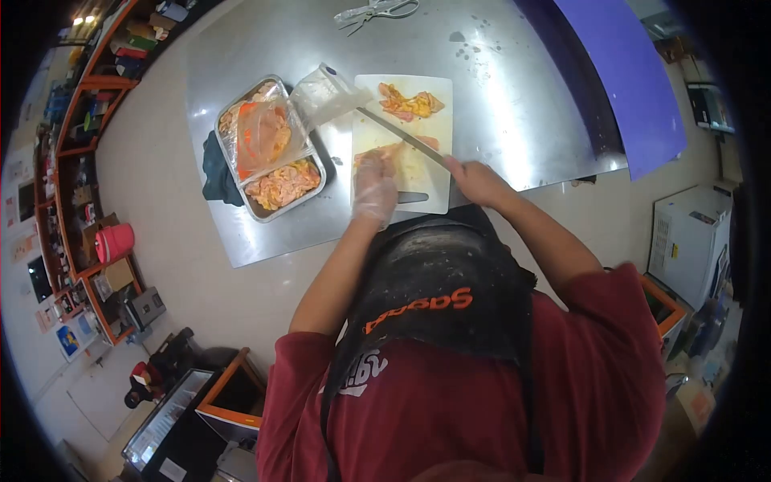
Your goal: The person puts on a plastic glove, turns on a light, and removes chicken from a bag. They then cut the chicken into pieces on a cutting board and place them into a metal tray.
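My right hand (478, 182) is closed round the handle of a long knife (404, 135), whose blade reaches up and left across the white cutting board (443, 90). Under a clear plastic glove, my left hand (376, 191) presses its fingers onto a piece of raw chicken (381, 152) on the near half of the board. Another piece of raw chicken with yellow fat (411, 103) lies on the far half. Left of the board, a metal tray (279, 214) holds raw chicken pieces (283, 185). Over its middle lies a clear bag with orange print (263, 140).
A crumpled clear plastic bag (328, 95) lies between tray and board. Scissors (377, 12) rest at the far edge of the steel table (514, 96). Dark cloth (218, 173) sticks out beside the tray. A purple panel (634, 88) borders the table's right side.
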A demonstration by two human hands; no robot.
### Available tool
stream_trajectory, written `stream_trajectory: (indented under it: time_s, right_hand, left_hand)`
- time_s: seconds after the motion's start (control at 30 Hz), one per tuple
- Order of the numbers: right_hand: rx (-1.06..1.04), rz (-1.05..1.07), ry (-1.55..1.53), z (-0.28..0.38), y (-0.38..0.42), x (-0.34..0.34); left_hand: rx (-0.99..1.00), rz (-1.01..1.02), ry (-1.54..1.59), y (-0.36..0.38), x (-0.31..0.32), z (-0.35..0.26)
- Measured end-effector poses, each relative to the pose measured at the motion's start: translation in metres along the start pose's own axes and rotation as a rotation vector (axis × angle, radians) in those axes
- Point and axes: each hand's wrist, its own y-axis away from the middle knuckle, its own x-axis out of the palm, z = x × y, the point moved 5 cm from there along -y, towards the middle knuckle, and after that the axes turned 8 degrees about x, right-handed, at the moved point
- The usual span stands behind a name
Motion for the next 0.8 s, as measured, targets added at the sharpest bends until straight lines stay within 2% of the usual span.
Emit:
stream_trajectory:
  time_s: [0.07, 0.13, 0.2, 0.27, 0.3, 0.37, 0.43, 0.53, 0.57, 0.63, 0.7, 0.8]
  right_hand:
    - [-0.030, -0.006, -0.040, 0.021, 0.000, -0.004]
    - [0.005, -0.012, -0.062, 0.022, 0.003, -0.006]
    - [0.022, -0.035, -0.058, -0.018, 0.012, 0.002]
    - [-0.013, -0.096, 0.015, -0.066, 0.023, 0.007]
    - [-0.003, -0.107, 0.054, -0.068, 0.033, -0.005]
    - [0.030, -0.113, 0.121, -0.073, 0.054, -0.024]
    - [0.010, -0.145, 0.058, -0.066, 0.047, -0.042]
    - [0.000, -0.124, -0.065, -0.043, 0.046, -0.065]
    - [0.000, -0.119, -0.109, -0.041, 0.046, -0.065]
    - [-0.002, -0.072, -0.201, -0.040, 0.042, -0.056]
    - [0.002, 0.012, -0.296, -0.047, 0.033, -0.024]
    - [-0.112, -0.012, -0.294, -0.042, 0.028, 0.013]
  left_hand:
    - [-0.292, 0.062, 0.289, 0.000, -0.005, 0.032]
    - [-0.440, 0.073, 0.400, -0.002, -0.011, 0.038]
    - [-0.441, 0.019, 0.339, -0.010, -0.027, 0.029]
    - [-0.240, 0.033, 0.196, -0.021, -0.013, 0.046]
    - [-0.184, 0.050, 0.182, -0.032, -0.009, 0.042]
    - [-0.292, 0.080, 0.274, -0.040, -0.002, 0.032]
    - [-0.611, 0.092, 0.484, -0.057, -0.012, -0.027]
    - [-0.456, 0.073, 0.360, -0.054, 0.009, 0.008]
    - [-0.354, 0.165, 0.167, -0.049, 0.028, 0.040]
    - [-0.026, 0.407, -0.412, -0.036, 0.068, 0.108]
    - [0.097, 0.458, -0.673, -0.015, 0.089, 0.151]
    - [-0.163, 0.262, -0.486, 0.009, 0.085, 0.179]
